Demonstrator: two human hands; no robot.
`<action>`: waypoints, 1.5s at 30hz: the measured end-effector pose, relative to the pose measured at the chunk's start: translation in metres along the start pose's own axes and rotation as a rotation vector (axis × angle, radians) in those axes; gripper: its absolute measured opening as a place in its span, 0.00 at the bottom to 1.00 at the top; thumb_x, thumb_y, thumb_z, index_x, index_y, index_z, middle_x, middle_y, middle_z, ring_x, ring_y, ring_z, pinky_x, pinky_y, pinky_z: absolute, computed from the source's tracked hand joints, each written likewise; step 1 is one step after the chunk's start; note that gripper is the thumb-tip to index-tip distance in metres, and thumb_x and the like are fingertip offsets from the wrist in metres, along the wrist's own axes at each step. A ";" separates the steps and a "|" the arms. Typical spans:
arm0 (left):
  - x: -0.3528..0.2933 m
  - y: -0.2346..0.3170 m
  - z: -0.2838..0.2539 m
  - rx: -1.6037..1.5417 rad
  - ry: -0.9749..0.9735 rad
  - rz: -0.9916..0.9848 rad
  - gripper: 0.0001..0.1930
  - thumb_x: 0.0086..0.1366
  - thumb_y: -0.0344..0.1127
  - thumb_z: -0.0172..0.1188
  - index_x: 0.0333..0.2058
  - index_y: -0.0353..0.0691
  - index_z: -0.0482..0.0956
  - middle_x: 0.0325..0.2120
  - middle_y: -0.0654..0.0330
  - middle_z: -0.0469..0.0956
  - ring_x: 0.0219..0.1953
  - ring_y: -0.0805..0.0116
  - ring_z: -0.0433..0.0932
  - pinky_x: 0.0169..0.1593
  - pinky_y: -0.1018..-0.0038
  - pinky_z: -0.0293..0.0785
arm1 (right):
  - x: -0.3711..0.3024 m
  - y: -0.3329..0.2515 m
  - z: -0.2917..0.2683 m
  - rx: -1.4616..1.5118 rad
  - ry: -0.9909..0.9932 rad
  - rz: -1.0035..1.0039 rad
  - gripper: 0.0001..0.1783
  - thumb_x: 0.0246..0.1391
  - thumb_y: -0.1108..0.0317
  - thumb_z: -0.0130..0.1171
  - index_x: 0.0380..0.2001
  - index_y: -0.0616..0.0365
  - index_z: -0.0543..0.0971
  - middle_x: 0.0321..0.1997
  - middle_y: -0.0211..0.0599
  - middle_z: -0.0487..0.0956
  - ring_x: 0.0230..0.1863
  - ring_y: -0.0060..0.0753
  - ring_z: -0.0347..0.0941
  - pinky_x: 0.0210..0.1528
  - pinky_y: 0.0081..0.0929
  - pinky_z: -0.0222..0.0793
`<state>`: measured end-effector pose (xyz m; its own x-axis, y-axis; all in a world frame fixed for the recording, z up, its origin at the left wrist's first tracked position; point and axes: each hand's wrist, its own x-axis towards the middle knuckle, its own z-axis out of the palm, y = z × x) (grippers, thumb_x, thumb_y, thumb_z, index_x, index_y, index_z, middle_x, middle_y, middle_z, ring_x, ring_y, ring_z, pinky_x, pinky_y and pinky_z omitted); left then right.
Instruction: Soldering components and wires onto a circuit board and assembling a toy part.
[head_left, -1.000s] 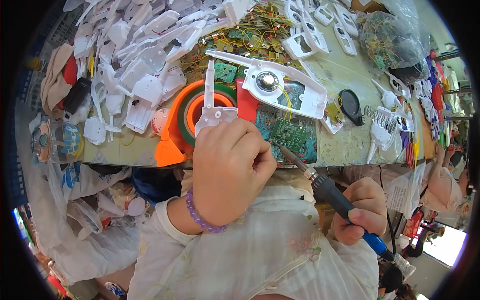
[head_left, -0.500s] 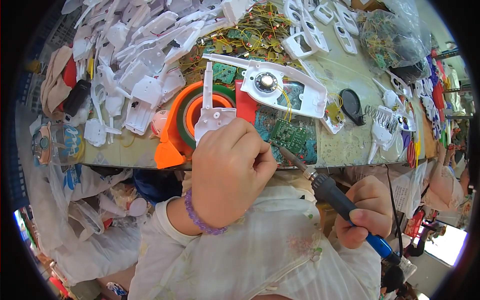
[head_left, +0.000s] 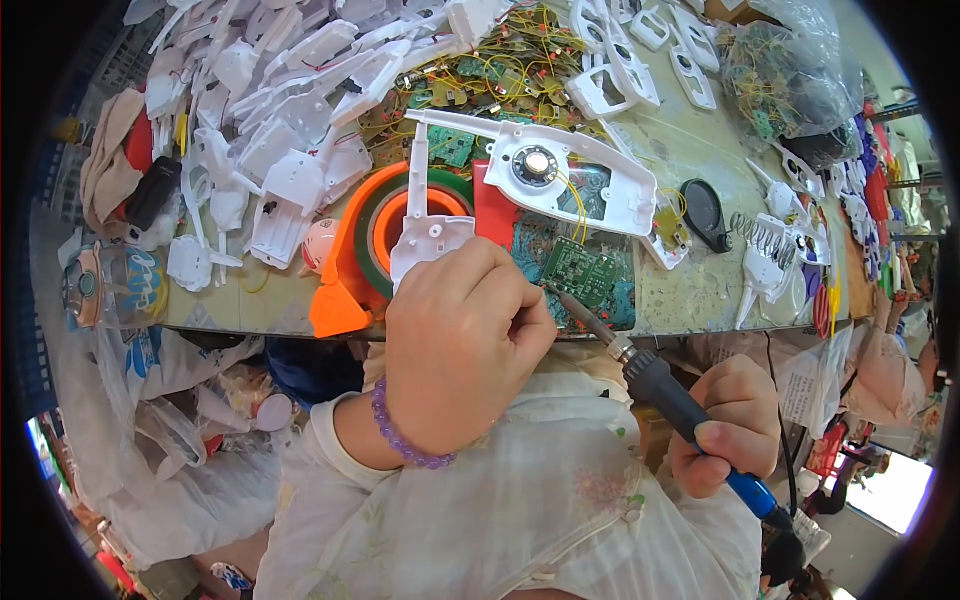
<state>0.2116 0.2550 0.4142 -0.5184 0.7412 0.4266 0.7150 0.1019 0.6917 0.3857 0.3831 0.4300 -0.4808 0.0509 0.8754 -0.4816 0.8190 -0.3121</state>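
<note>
My right hand (head_left: 728,425) is closed round the grip of a soldering iron (head_left: 672,388) with a dark and blue handle. The iron's tip points up and left to the lower left edge of a green circuit board (head_left: 580,272). My left hand (head_left: 465,350) has its fingers pinched together just left of the tip; what they hold is hidden. A white plastic shell (head_left: 432,238) with a long stem lies partly behind this hand. Above the board sits a larger white plastic shell (head_left: 628,190) with a round speaker (head_left: 535,166) in it. Yellow wires (head_left: 577,208) run from the speaker to the board.
An orange tape dispenser (head_left: 338,300) with a green roll stands left of my left hand. White shells (head_left: 290,110) heap at the far left; wired boards (head_left: 500,70) pile behind. A black oval part (head_left: 705,212) and a coiled iron stand (head_left: 765,232) lie to the right.
The view has shifted very slightly. Both hands, the soldering iron and the board hold nearly the same places.
</note>
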 end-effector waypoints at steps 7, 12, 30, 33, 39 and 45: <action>0.000 0.002 0.000 -0.002 -0.003 -0.012 0.08 0.40 0.23 0.61 0.19 0.39 0.70 0.21 0.60 0.68 0.23 0.58 0.69 0.27 0.66 0.64 | -0.010 -0.007 -0.001 -0.098 0.329 0.023 0.14 0.61 0.57 0.43 0.29 0.56 0.65 0.17 0.27 0.60 0.16 0.23 0.52 0.19 0.25 0.48; -0.002 0.003 0.000 0.026 0.017 0.037 0.08 0.41 0.23 0.62 0.22 0.39 0.72 0.24 0.60 0.71 0.26 0.58 0.71 0.30 0.67 0.65 | -0.020 -0.012 -0.016 -0.136 0.481 0.163 0.15 0.60 0.57 0.45 0.30 0.58 0.65 0.18 0.29 0.63 0.16 0.25 0.57 0.16 0.23 0.51; -0.039 0.039 0.050 -0.337 -0.675 0.388 0.10 0.53 0.28 0.57 0.36 0.37 0.75 0.31 0.58 0.72 0.35 0.59 0.73 0.38 0.68 0.71 | -0.062 -0.030 -0.080 -0.355 0.780 0.335 0.16 0.62 0.58 0.45 0.33 0.62 0.67 0.21 0.32 0.64 0.19 0.21 0.56 0.20 0.16 0.50; -0.034 0.041 0.085 -0.255 -0.554 0.357 0.09 0.53 0.25 0.58 0.35 0.37 0.76 0.32 0.57 0.73 0.35 0.58 0.73 0.37 0.68 0.71 | -0.083 -0.033 -0.086 -0.708 0.743 0.356 0.15 0.61 0.59 0.45 0.32 0.63 0.67 0.20 0.31 0.63 0.19 0.21 0.55 0.20 0.16 0.49; -0.025 0.040 0.114 0.074 -0.401 0.489 0.14 0.47 0.27 0.57 0.36 0.38 0.76 0.31 0.59 0.72 0.33 0.61 0.73 0.35 0.69 0.72 | -0.154 -0.042 -0.120 -0.495 0.633 0.324 0.32 0.50 0.86 0.47 0.59 0.52 0.59 0.37 0.42 0.69 0.28 0.34 0.63 0.26 0.25 0.61; -0.036 0.043 0.108 0.159 -0.459 0.515 0.13 0.50 0.31 0.52 0.37 0.38 0.75 0.31 0.59 0.74 0.33 0.64 0.76 0.33 0.71 0.73 | -0.118 -0.039 -0.098 -0.660 0.932 0.432 0.14 0.59 0.60 0.46 0.28 0.62 0.69 0.22 0.32 0.64 0.20 0.20 0.53 0.21 0.16 0.45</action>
<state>0.3119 0.3044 0.3657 0.1295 0.9222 0.3643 0.8939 -0.2676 0.3596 0.5333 0.4010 0.3755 0.3314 0.5593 0.7599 0.1827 0.7521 -0.6332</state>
